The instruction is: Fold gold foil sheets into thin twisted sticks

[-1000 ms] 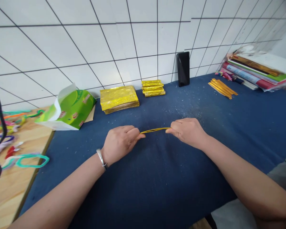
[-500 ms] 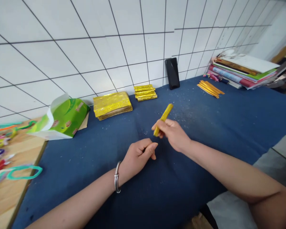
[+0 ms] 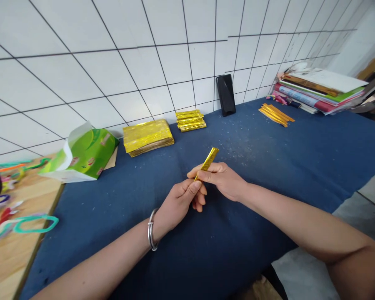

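A folded strip of shiny gold foil paper (image 3: 210, 159) slants up and to the right between my two hands. My right hand (image 3: 223, 179) pinches it around the middle, thumb on top. Its lower end sits between the thumb and fingers of my left hand (image 3: 187, 196), which wears a silver bangle on the wrist. Both hands meet above the blue cloth (image 3: 137, 208). Beyond them lie a thick stack of gold foil paper (image 3: 148, 135) and a small pile of folded gold strips (image 3: 190, 121).
A black phone (image 3: 226, 95) leans against the tiled wall. Flat orange-gold strips (image 3: 275, 115) lie to the right, near piled books and papers (image 3: 318, 89). At left are a green packet (image 3: 92, 152) and a wooden board (image 3: 15, 258) with coloured pipe-cleaner-like pieces.
My right hand has moved down and left, bringing the gold strip to my left hand. The left fingers, closed on nothing visible before, now grip the strip's lower end.
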`<state>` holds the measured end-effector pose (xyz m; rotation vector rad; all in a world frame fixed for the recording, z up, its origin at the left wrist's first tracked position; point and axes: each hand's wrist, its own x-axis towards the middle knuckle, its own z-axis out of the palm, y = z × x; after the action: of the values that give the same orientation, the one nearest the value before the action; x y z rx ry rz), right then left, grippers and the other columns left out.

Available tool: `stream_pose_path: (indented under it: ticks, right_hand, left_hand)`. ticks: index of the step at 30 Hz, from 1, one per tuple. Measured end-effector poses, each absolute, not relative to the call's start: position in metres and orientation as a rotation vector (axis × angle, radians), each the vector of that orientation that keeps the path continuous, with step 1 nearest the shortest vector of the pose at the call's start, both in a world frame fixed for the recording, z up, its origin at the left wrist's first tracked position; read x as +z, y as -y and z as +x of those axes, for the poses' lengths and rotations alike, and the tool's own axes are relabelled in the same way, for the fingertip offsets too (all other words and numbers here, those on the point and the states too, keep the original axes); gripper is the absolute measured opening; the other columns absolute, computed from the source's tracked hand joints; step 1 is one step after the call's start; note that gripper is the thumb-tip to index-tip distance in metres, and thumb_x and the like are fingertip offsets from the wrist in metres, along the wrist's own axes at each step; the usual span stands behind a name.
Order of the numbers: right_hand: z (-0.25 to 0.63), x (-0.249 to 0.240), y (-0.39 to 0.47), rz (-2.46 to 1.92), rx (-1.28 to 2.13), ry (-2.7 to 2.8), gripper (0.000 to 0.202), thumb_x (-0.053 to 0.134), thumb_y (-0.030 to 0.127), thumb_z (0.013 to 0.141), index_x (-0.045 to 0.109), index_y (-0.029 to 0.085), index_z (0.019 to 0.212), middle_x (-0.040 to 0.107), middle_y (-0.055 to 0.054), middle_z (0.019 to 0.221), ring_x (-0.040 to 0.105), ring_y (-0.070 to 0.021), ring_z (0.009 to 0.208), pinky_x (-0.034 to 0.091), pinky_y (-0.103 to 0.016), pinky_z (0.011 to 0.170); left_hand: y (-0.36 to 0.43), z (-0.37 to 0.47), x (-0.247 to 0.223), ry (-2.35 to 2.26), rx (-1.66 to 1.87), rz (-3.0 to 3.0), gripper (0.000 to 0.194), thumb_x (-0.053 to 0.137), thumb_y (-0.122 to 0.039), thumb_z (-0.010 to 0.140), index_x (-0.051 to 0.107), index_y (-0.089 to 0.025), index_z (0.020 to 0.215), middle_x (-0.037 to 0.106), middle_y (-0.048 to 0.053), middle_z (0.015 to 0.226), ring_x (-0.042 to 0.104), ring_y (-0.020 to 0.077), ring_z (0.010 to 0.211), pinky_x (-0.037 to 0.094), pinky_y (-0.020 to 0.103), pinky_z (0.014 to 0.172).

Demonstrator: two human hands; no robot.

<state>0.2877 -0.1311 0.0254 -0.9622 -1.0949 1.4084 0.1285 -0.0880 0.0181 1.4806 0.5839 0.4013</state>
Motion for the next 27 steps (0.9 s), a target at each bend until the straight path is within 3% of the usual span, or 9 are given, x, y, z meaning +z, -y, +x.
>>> stream_pose_path:
  ticks: [5,12,18,27]
  right_hand:
    - [0.301,0.027,0.127,-1.055,1.164,1.009,0.018,0.063,0.034,0.078,0.069,0.021,0.089,0.066,-0.002,0.088,0.058,-0.0133,0.084,0.041,-0.028,0.072]
    - [0.306,0.029,0.124,-1.02,1.198,0.886,0.023,0.057,0.039,0.081,0.067,0.019,0.085,0.064,-0.002,0.078,0.051,-0.0088,0.063,0.037,-0.025,0.06]
    - [0.311,0.032,0.128,-1.028,1.116,0.917,0.019,0.059,0.035,0.081,0.067,0.018,0.077,0.06,-0.001,0.072,0.048,-0.0083,0.061,0.037,-0.024,0.06]
    - [0.311,0.028,0.12,-0.996,1.133,1.063,0.023,0.054,0.038,0.084,0.067,0.019,0.086,0.061,-0.001,0.079,0.048,-0.0085,0.064,0.038,-0.024,0.061]
  left_hand:
    - [0.088,0.127,0.02,-0.676,0.33,1.603,0.036,0.041,-0.046,0.089,0.053,-0.014,0.076,0.053,-0.003,0.057,0.051,0.0062,0.047,0.042,0.019,0.049]
    - [0.088,0.124,0.017,-0.737,0.303,1.767,0.038,0.036,-0.046,0.091,0.052,-0.015,0.076,0.054,-0.003,0.058,0.052,0.0067,0.048,0.041,0.019,0.049]
    - [0.087,0.125,0.017,-0.696,0.264,1.798,0.039,0.036,-0.046,0.091,0.053,-0.015,0.075,0.053,-0.003,0.056,0.051,0.0065,0.047,0.04,0.019,0.05]
    - [0.083,0.127,0.018,-0.473,0.345,1.514,0.033,0.038,-0.041,0.092,0.054,-0.014,0.102,0.058,0.003,0.079,0.057,0.0096,0.066,0.044,0.022,0.061]
